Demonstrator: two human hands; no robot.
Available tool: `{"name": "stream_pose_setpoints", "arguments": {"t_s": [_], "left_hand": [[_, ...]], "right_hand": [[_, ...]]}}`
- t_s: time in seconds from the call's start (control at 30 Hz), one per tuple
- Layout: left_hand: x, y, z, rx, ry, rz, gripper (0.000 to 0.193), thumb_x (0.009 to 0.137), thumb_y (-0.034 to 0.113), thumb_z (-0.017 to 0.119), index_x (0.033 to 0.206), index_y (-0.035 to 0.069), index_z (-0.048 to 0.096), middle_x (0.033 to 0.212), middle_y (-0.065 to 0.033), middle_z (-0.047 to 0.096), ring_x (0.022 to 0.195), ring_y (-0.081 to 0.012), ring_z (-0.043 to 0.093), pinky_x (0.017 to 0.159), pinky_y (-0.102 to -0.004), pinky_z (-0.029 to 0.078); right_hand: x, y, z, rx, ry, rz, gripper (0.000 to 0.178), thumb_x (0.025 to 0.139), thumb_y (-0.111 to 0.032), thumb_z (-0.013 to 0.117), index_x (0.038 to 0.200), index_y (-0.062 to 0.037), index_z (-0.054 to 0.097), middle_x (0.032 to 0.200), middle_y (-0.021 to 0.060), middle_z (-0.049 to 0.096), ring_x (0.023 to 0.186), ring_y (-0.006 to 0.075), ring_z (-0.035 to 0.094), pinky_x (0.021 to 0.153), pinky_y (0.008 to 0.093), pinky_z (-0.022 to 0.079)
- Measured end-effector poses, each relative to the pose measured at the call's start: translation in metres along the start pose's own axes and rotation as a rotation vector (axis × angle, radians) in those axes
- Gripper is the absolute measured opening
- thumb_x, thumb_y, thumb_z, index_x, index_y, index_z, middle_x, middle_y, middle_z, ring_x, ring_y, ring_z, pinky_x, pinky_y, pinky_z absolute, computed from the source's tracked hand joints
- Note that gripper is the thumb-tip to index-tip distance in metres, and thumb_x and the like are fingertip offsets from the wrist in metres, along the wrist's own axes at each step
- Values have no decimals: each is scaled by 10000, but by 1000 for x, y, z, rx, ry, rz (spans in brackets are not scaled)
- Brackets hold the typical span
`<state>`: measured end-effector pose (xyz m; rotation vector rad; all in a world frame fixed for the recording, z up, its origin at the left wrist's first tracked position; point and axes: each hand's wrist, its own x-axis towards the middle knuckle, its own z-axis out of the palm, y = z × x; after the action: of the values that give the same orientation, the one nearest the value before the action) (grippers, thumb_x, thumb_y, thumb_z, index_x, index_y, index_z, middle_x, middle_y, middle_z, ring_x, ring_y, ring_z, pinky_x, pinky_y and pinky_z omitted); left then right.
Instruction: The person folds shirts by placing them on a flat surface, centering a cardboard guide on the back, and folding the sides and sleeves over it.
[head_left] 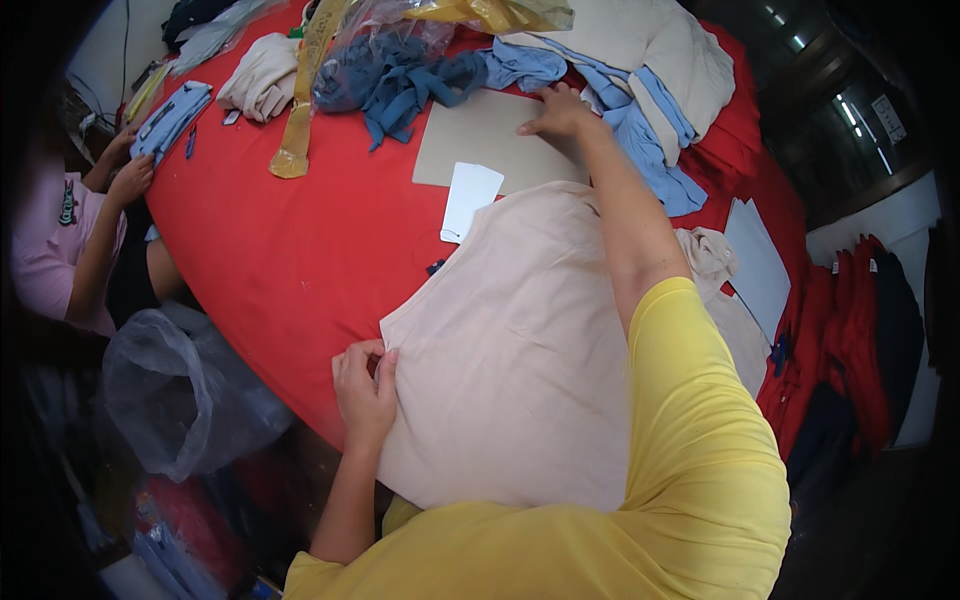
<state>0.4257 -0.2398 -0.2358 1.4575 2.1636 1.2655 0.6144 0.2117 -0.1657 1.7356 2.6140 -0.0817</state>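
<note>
A cream garment (520,370) lies spread over the near part of the table, its lower part against my yellow top. My left hand (364,396) pinches the garment's left edge between thumb and fingers. Stretched far forward, my right hand (563,112) has its thumb and fingers apart at the far right corner of a flat grey-beige board (450,142). Whether its fingertips touch the board cannot be told. A white card (468,200) overlaps the board's near edge, beside the garment.
The red-covered table (270,230) holds blue cloth strips (400,85), a cream and light-blue garment pile (660,60), and white sheets (758,265). At left, another person's hands (130,180) hold folded blue cloth (172,122). A clear plastic bag (165,390) hangs beside the table.
</note>
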Motion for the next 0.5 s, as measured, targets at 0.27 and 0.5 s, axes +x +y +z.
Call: {"name": "stream_pose_setpoints", "arguments": {"t_s": [0.27, 0.5], "left_hand": [[10, 9, -7, 51, -33, 153, 102, 799, 32, 621, 894, 68, 616, 941, -79, 630, 897, -256, 584, 794, -359, 403], [9, 8, -5, 70, 1, 176, 195, 879, 96, 596, 1061, 73, 658, 1056, -84, 645, 939, -252, 588, 845, -343, 403]], "right_hand": [[-33, -1, -77, -73, 436, -4, 287, 847, -188, 584, 1118, -94, 592, 971, 211, 677, 969, 373, 644, 839, 490, 491], [-189, 31, -194, -97, 460, 57, 320, 845, -129, 561, 1151, -55, 621, 1051, 224, 666, 994, 386, 642, 849, 454, 502]]}}
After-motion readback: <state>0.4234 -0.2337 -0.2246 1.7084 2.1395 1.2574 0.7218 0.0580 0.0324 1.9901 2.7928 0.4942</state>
